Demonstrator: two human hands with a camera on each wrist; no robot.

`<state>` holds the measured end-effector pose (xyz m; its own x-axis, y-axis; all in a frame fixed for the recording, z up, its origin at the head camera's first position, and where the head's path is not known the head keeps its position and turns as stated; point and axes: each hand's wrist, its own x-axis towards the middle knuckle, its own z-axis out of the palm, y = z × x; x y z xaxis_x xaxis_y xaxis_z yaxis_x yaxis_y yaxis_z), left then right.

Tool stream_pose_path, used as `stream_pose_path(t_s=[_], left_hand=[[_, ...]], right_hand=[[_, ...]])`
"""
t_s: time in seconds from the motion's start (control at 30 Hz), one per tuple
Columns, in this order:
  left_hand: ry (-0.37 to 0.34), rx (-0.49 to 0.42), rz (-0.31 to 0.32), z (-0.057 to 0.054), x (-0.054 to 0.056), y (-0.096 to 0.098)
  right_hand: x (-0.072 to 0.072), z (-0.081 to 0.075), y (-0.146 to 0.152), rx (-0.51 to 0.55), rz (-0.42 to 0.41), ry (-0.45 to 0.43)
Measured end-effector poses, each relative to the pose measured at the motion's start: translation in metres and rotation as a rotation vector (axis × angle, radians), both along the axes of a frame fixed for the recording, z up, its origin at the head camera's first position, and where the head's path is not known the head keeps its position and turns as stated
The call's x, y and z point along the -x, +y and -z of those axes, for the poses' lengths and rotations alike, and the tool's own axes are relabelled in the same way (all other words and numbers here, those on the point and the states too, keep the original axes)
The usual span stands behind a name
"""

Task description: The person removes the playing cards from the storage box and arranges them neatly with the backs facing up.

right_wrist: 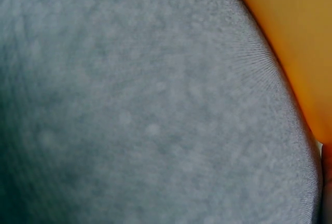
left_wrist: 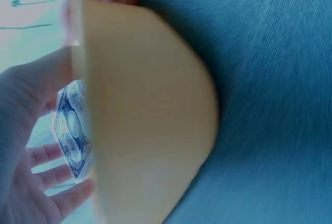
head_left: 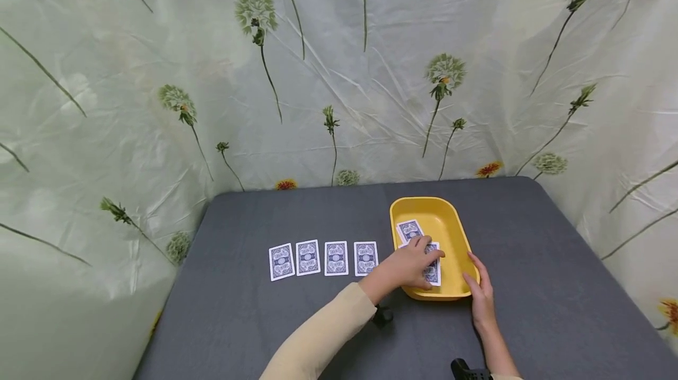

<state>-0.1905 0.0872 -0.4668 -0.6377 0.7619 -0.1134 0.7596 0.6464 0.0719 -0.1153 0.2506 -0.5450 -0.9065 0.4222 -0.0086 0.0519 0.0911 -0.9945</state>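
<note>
The left hand [head_left: 410,266] reaches into the yellow tray [head_left: 452,233], fingers relaxed and resting on the face-down playing cards [head_left: 433,271] inside it. The right hand [head_left: 481,295] lies flat-fingered against the tray's near right rim. Four face-down cards [head_left: 323,259] sit in a row left of the tray.

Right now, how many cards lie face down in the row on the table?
4 cards, side by side left of the yellow tray. More sit inside the tray, partly hidden under the left hand.
</note>
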Motion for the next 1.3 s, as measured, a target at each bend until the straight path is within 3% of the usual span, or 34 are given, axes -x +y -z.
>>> stream_pose_path(t_s=[0.13, 0.27, 0.47, 0.6, 0.73, 0.9, 1.0, 1.13, 1.3], left_hand=[[0.019, -0.061, 0.017, -0.017, 0.002, -0.026], [0.005, -0.098, -0.013, -0.032, 0.004, -0.057], [-0.045, -0.158, -0.123, -0.048, 0.007, -0.115], [-0.048, -0.199, -0.219, -0.050, 0.012, -0.162], [-0.082, -0.221, -0.377, -0.042, 0.017, -0.211], [-0.190, -0.211, -0.574, -0.014, 0.018, -0.271], [-0.267, -0.208, -0.646, 0.004, 0.019, -0.298], [-0.357, -0.199, -0.738, 0.020, 0.019, -0.322], [-0.393, -0.174, -0.760, 0.028, 0.023, -0.337]], right_hand=[[0.001, 0.001, 0.001, -0.002, 0.005, 0.010], [0.001, 0.003, 0.001, 0.000, 0.022, 0.028], [0.000, 0.003, 0.001, -0.013, 0.010, 0.065], [0.001, 0.003, 0.002, -0.018, 0.000, 0.078], [0.003, 0.003, 0.003, -0.017, 0.008, 0.072], [0.002, 0.003, 0.002, -0.025, -0.001, 0.072], [0.000, -0.002, 0.000, -0.023, 0.003, 0.057], [0.001, -0.001, 0.001, -0.018, 0.004, 0.037], [0.002, 0.003, 0.003, -0.023, 0.002, 0.075]])
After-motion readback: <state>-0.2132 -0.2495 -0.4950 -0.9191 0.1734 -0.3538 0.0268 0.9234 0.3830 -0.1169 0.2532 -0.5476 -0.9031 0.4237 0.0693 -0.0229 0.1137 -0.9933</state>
